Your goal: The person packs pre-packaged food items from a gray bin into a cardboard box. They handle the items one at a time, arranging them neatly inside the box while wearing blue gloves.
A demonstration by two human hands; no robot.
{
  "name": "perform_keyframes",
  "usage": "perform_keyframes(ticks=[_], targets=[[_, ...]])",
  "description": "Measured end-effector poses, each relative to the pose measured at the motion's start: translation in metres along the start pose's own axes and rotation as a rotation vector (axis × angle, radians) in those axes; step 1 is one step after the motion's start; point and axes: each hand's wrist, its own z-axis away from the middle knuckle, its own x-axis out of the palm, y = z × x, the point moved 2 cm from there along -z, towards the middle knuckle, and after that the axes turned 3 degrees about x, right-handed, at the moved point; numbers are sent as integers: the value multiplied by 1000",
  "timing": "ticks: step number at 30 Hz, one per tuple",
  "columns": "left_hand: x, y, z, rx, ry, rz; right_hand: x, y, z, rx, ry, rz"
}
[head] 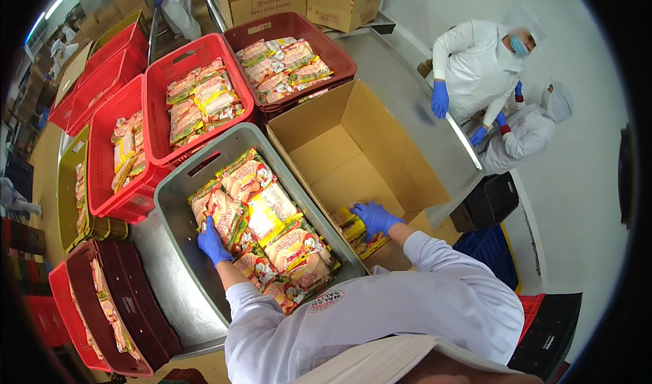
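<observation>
A grey plastic crate (pixel 170 231) in front of me holds several plastic packs of sausages (pixel 298 251) with printed labels. Inside its left part, my left hand (pixel 214 242), in a blue glove, grips the edge of one sausage pack (pixel 224 213); its fingertips are partly hidden. To the right stands an open cardboard box (pixel 331 172). My right hand (pixel 376 220), also gloved in blue, reaches palm down into its near end and touches yellow-edged packs (pixel 354 228) lying on the bottom. Whether those fingers grip one is hidden by the hand.
Red crates (pixel 153 104) and a maroon crate (pixel 318 35) with packs border the grey crate. More crates (pixel 137 302) stand left on the steel table (pixel 163 262). Open cartons (pixel 265 4) are at the back. Two co-workers (pixel 473 68) (pixel 530 139) stand beyond the table's right edge.
</observation>
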Motion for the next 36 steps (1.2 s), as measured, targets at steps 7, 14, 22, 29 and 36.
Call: perform_keyframes(ticks=[7,14,22,29,36], targets=[[-3,28,8,82,-206,768,2,1,4,20,-3,-7],[-2,56,21,513,-37,-256,1,-1,1,44,-18,21],[46,42,128,955,-355,-691,0,-1,1,25,-4,17],[50,11,143,813,-412,-338,1,1,5,6,36,-15],[-14,19,17,379,-209,-322,21,10,-5,31,79,-39]])
